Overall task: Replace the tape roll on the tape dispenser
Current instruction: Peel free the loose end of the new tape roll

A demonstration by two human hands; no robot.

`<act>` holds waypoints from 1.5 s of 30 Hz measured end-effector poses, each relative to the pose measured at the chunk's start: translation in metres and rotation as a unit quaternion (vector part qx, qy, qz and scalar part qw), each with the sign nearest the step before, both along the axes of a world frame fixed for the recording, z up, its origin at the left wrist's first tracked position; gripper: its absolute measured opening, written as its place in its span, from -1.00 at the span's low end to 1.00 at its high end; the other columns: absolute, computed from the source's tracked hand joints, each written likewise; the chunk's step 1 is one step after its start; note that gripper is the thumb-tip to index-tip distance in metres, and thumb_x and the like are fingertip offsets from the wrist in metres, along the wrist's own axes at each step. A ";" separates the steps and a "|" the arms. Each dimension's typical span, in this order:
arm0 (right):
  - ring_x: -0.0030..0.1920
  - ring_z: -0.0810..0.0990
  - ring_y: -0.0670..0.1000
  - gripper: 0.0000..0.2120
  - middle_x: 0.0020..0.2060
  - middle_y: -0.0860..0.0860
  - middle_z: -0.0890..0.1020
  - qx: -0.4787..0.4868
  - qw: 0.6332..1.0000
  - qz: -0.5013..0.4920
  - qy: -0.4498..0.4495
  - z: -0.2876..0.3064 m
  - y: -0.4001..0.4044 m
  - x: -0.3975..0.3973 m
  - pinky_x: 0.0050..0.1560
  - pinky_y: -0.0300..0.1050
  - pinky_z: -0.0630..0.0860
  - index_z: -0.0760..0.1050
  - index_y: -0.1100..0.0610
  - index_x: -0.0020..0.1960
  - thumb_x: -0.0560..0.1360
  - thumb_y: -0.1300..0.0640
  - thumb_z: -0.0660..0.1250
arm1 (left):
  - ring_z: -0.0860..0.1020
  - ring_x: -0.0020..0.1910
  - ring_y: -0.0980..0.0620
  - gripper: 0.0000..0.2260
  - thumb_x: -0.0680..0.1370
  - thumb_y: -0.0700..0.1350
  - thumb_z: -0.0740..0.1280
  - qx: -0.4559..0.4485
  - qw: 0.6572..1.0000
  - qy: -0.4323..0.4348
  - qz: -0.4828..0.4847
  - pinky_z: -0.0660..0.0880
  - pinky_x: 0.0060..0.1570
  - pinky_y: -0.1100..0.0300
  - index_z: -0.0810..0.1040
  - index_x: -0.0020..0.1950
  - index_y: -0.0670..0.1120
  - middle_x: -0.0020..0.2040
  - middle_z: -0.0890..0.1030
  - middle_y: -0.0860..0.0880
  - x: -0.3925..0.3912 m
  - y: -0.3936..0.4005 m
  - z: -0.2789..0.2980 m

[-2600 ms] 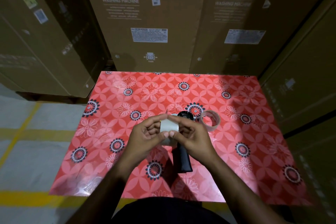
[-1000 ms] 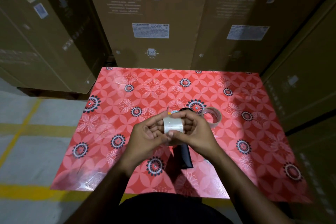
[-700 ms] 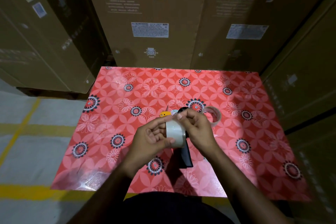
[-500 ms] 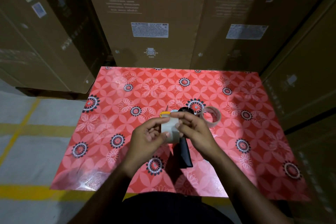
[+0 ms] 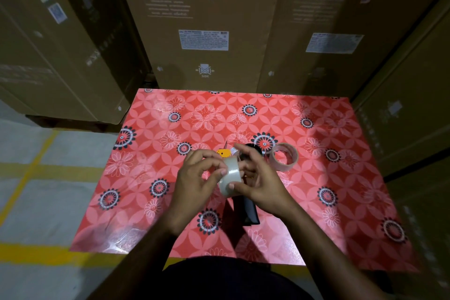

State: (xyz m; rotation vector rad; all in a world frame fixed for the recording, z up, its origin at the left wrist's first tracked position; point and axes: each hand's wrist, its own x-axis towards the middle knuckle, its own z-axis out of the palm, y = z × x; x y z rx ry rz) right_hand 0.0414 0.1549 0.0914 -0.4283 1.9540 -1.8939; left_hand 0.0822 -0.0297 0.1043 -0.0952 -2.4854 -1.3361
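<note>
Behind your grip stand tall cardboard boxes, and under it lies the table with its red flowered cover. Your left hand and right hand meet above the middle of the table, both closed on the tape roll: left fingertips press its near face, the right thumb and fingers clamp its other side. The tape dispenser lies directly beneath the roll, its black handle pointing toward you. Just right of your right hand rests an empty tape ring.
</note>
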 end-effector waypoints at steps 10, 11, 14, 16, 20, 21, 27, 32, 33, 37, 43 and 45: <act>-0.13 0.63 0.02 -0.72 -0.13 0.15 0.68 -0.010 0.997 -0.006 -0.074 -0.005 -0.014 0.006 -0.10 -0.07 0.56 0.60 0.24 0.05 0.40 0.15 0.52 | 0.49 0.04 0.02 -0.85 0.53 -0.14 0.09 -0.059 0.998 -0.029 0.011 0.47 0.06 -0.05 0.44 -0.05 -0.07 0.04 0.49 0.03 0.004 0.021 -0.014; -0.15 0.62 0.02 -0.77 -0.15 0.17 0.68 0.005 0.998 -0.006 -0.055 -0.006 -0.014 0.006 -0.12 -0.07 0.54 0.61 0.23 0.00 0.43 0.12 0.50 | 0.49 0.02 0.01 -0.84 0.52 -0.14 0.07 -0.066 0.997 -0.028 0.011 0.45 0.06 -0.06 0.44 -0.06 -0.06 0.02 0.49 0.03 0.004 0.021 -0.013; -0.19 0.60 0.26 -0.63 -0.13 0.35 0.62 0.041 0.999 0.007 0.000 -0.009 -0.014 0.005 -0.14 0.22 0.53 0.55 0.31 -0.03 0.46 -0.02 0.46 | 0.49 -0.02 0.03 -0.80 0.55 -0.09 0.06 -0.070 0.996 -0.022 0.044 0.40 0.02 -0.01 0.46 -0.08 -0.09 -0.01 0.52 0.04 0.001 0.016 -0.013; -0.12 0.61 0.33 -0.67 -0.10 0.35 0.61 0.032 0.999 0.019 0.008 -0.006 -0.012 0.005 -0.10 0.29 0.53 0.56 0.28 0.02 0.49 0.00 0.43 | 0.47 -0.04 0.10 -0.77 0.59 -0.05 0.06 -0.047 0.997 -0.030 0.058 0.40 -0.01 0.11 0.47 -0.07 -0.09 -0.01 0.52 0.04 -0.005 0.011 -0.013; -0.15 0.58 0.19 -0.65 -0.10 0.36 0.56 0.038 0.998 0.043 0.024 -0.002 -0.011 0.002 -0.13 0.16 0.48 0.53 0.32 0.05 0.53 0.01 0.39 | 0.49 -0.07 0.28 -0.82 0.65 -0.06 0.12 0.064 0.991 -0.098 0.059 0.38 -0.11 0.38 0.49 -0.03 -0.03 -0.04 0.57 0.04 -0.009 0.006 -0.012; -0.15 0.57 0.25 -0.61 -0.11 0.37 0.54 0.043 0.997 0.051 0.030 -0.002 -0.011 0.001 -0.13 0.24 0.48 0.50 0.35 0.04 0.53 -0.01 0.38 | 0.51 -0.09 0.25 -0.82 0.67 -0.06 0.13 0.100 0.985 -0.123 0.069 0.41 -0.11 0.32 0.52 0.01 -0.03 -0.05 0.58 0.03 -0.009 0.005 -0.013; -0.13 0.54 0.27 -0.67 -0.13 0.32 0.51 0.104 0.986 0.093 0.088 0.000 -0.002 -0.005 -0.12 0.28 0.44 0.50 0.28 0.02 0.56 -0.02 0.34 | 0.50 -0.19 0.00 -0.75 0.73 -0.17 0.09 0.325 0.917 -0.207 0.104 0.48 -0.05 0.13 0.56 0.02 -0.09 -0.23 0.51 -0.05 -0.021 -0.003 -0.004; -0.12 0.56 0.22 -0.78 -0.16 0.23 0.55 0.143 0.974 0.131 0.115 0.008 0.005 -0.019 -0.08 0.24 0.46 0.52 0.24 -0.04 0.60 0.06 0.34 | 0.59 -0.13 -0.01 -0.75 0.73 -0.19 0.06 0.364 0.903 -0.213 0.086 0.55 -0.01 0.14 0.51 0.02 -0.14 -0.23 0.65 -0.03 -0.027 -0.012 0.005; -0.12 0.56 0.20 -0.77 -0.17 0.20 0.55 0.151 0.971 0.136 0.123 0.008 0.006 -0.020 -0.08 0.22 0.46 0.52 0.24 -0.05 0.59 0.05 0.34 | 0.62 -0.07 -0.03 -0.77 0.73 -0.18 0.06 0.367 0.900 -0.217 0.087 0.56 0.06 0.06 0.50 0.03 -0.15 -0.23 0.70 0.02 -0.029 -0.015 0.005; 0.12 0.50 0.00 -0.83 0.01 -0.10 0.57 0.183 0.964 0.098 0.168 -0.003 0.011 -0.020 0.10 -0.06 0.41 0.61 0.05 -0.01 0.54 -0.06 0.40 | 0.66 0.10 -0.14 -0.79 0.73 -0.17 0.07 0.400 0.889 -0.218 0.047 0.52 0.26 -0.14 0.48 0.04 -0.16 -0.02 0.68 0.04 -0.030 -0.027 -0.004; 0.50 0.32 -0.08 -0.88 0.44 -0.03 0.39 0.134 0.990 0.037 0.008 -0.015 0.018 -0.024 0.43 0.16 0.38 0.65 -0.12 -0.10 0.40 -0.03 0.55 | 0.60 0.26 -0.23 -0.83 0.71 -0.21 0.07 0.494 0.843 -0.212 -0.022 0.52 0.29 -0.09 0.41 -0.01 -0.17 0.21 0.54 -0.17 -0.025 -0.026 -0.021; 0.45 0.38 -0.10 -0.83 0.37 -0.07 0.46 0.135 0.990 0.004 0.030 -0.021 0.020 -0.023 0.36 0.20 0.44 0.65 -0.08 -0.16 0.32 0.02 0.60 | 0.58 0.29 -0.24 -0.86 0.70 -0.20 0.09 0.507 0.834 -0.215 -0.025 0.51 0.30 -0.12 0.37 -0.02 -0.15 0.23 0.53 -0.18 -0.025 -0.025 -0.031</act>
